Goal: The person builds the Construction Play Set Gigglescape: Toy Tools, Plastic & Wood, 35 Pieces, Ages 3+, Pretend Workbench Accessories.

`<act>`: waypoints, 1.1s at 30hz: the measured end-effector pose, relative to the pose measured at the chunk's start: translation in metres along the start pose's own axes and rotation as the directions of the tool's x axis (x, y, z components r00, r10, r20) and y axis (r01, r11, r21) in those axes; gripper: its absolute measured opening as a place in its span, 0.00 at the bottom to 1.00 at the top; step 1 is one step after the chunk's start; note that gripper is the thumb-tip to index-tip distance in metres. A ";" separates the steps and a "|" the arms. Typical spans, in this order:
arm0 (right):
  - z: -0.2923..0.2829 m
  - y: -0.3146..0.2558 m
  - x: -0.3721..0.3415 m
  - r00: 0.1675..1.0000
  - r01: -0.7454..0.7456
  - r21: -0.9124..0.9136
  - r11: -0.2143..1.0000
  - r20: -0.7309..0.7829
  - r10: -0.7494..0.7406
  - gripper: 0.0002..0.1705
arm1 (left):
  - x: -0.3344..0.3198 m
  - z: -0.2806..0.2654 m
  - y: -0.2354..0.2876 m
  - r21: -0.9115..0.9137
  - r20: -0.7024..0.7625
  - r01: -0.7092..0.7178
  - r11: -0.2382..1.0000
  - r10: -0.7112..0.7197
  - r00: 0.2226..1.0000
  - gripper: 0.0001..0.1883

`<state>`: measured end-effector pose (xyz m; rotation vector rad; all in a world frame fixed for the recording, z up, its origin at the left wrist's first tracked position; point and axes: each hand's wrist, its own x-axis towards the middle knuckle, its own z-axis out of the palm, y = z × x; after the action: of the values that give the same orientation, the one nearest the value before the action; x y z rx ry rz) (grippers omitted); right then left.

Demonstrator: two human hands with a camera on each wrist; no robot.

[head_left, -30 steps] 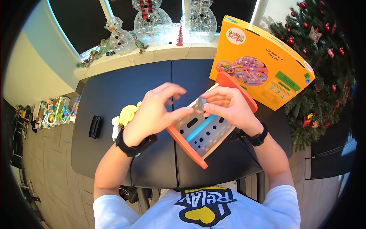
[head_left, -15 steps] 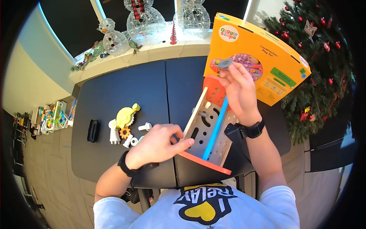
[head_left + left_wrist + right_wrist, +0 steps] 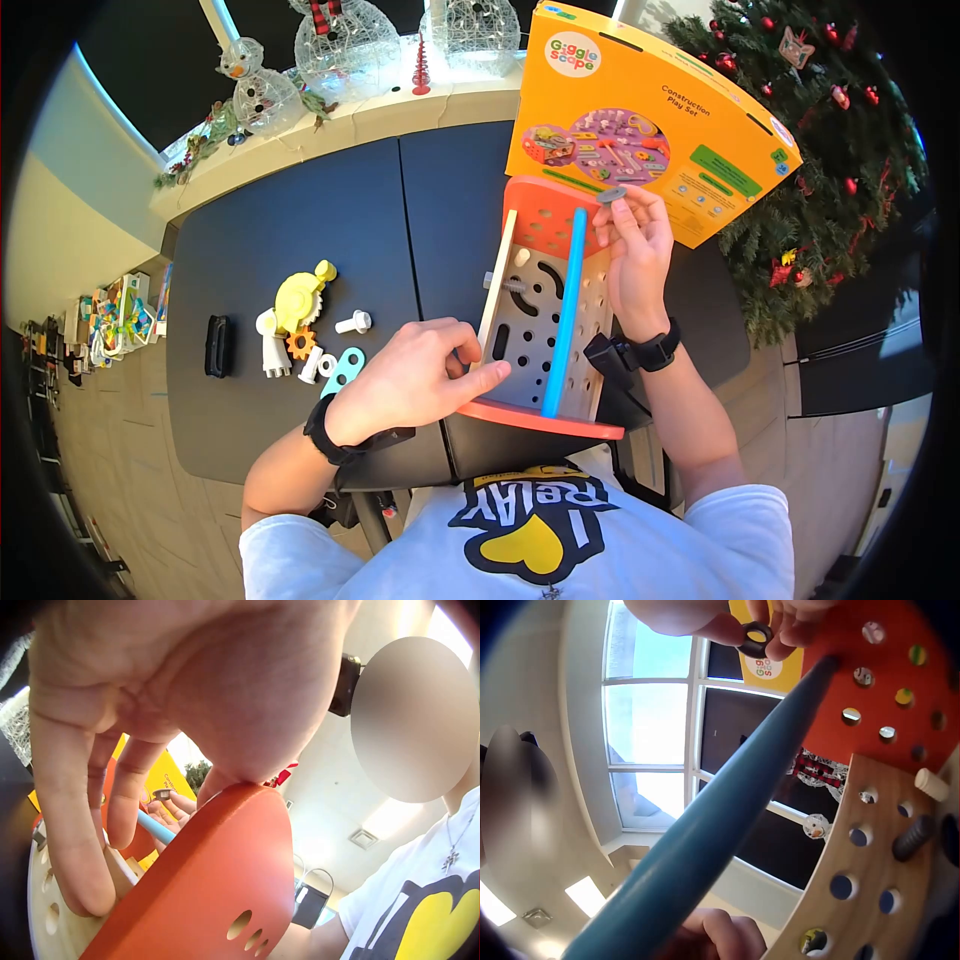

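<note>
Clamps the right hand's [image 3: 640, 245] grip, thumb and fingers together, on a grey ring [image 3: 611, 196], raised right of centre in the head view, near the far red end of the toolbox [image 3: 545, 421]. Bends the left hand [image 3: 415, 370] over the toolbox's near left corner, mid-frame, with the grip closed over the wall's edge, seemingly to steady it. Look left of the blue bar [image 3: 565, 310] for a grey bolt [image 3: 913, 838], poking through the wooden side, thread inward and bare. Most likely at the fastening step, with the ring not yet on the thread. Calls next, probably, for lowering the ring leftward past the bar, facing its hole to the bolt's end and starting it straight while bracing the box. At left of the frame, on the dark worktop [image 3: 330, 195], find a yellow piece [image 3: 298, 300], an orange gear [image 3: 300, 345] and a turquoise strip [image 3: 343, 372], all lying loose.
</note>
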<state>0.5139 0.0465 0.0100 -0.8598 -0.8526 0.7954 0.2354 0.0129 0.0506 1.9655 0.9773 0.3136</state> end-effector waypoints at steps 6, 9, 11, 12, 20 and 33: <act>-0.008 -0.011 -0.012 0.988 -0.125 -0.294 0.948 0.054 0.147 0.07 | 0.002 0.001 -0.012 -0.062 -0.006 -0.049 0.997 0.049 0.999 0.18; -0.022 -0.020 -0.015 0.947 -0.269 -0.330 0.905 0.079 0.310 0.08 | 0.004 -0.001 -0.016 -0.062 0.010 -0.038 0.997 0.039 0.999 0.19; -0.019 -0.031 -0.014 0.865 -0.461 -0.291 0.838 0.063 0.497 0.08 | 0.009 0.000 -0.024 -0.105 0.018 -0.026 0.994 0.028 0.999 0.20; -0.019 -0.035 -0.014 0.809 -0.551 -0.271 0.789 0.055 0.585 0.08 | 0.011 0.000 -0.027 -0.128 0.025 -0.019 0.992 0.022 0.999 0.21; -0.012 -0.013 -0.003 0.512 -0.551 -0.684 0.478 0.175 0.841 0.15 | 0.049 0.010 -0.066 -0.275 -0.076 0.079 0.958 -0.103 0.992 0.18; -0.006 0.006 0.024 0.290 -0.617 -0.730 0.294 0.137 0.947 0.14 | 0.081 0.022 -0.073 -0.351 -0.072 0.104 0.931 -0.138 0.988 0.32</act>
<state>0.5283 0.0674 0.0095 -1.7463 -1.1748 1.9146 0.2631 0.0803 -0.0327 1.5751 1.0236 0.4797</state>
